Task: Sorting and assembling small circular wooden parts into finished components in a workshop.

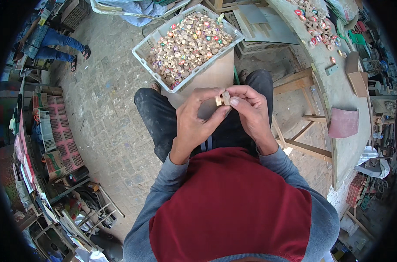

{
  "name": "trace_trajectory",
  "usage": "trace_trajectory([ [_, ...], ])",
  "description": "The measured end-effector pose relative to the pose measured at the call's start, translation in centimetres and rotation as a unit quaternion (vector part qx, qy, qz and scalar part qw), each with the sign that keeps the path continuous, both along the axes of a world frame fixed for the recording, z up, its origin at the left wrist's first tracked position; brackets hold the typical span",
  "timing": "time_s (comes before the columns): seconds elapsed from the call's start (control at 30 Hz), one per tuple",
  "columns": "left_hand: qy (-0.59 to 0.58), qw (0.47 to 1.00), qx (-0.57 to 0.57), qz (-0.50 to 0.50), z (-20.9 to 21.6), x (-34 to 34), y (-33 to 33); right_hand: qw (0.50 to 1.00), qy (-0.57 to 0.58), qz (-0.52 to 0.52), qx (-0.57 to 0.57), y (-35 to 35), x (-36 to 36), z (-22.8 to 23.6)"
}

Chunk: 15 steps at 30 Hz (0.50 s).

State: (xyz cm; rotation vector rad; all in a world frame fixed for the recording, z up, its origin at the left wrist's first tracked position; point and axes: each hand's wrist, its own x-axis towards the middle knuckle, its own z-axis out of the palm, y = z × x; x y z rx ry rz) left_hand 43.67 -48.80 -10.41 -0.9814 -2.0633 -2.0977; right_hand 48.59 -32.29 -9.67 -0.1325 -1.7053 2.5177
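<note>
In front of my lap, my left hand (196, 117) and my right hand (253, 114) meet at the fingertips. A small pale wooden piece (218, 101) is pinched between my left thumb and fingers. Right beside it, a greyer, rounded wooden piece (226, 98) sits in the pinch of my right thumb and forefinger. The two pieces are side by side; whether they touch or are joined, I cannot tell. Just beyond my hands stands a light grey plastic crate (155, 79) full of small round wooden pieces (194, 46), some with red, green, yellow or purple faces.
A board (216, 75) lies under the crate, between my knees. To my right, a curved worktable (312, 39) carries colourful round pieces (318, 30) and a reddish sheet (343, 123). Its wooden legs (305, 148) stand close by. Pink crates (65, 131) and another person's legs (59, 46) are at left.
</note>
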Motion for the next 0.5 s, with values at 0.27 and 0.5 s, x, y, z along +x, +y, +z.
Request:
trace_trajectory([
  [0.27, -0.020, 1.000, -0.006, 0.003, 1.0, -0.3, -0.3, 1.000, 0.025, -0.001, 0.014, 0.0, 0.1, 0.3],
  [0.5, -0.014, 0.999, -0.031, 0.025, 1.3, -0.2, 0.1, 0.999, 0.036, 0.000, 0.037, 0.5, 0.0, 0.3],
])
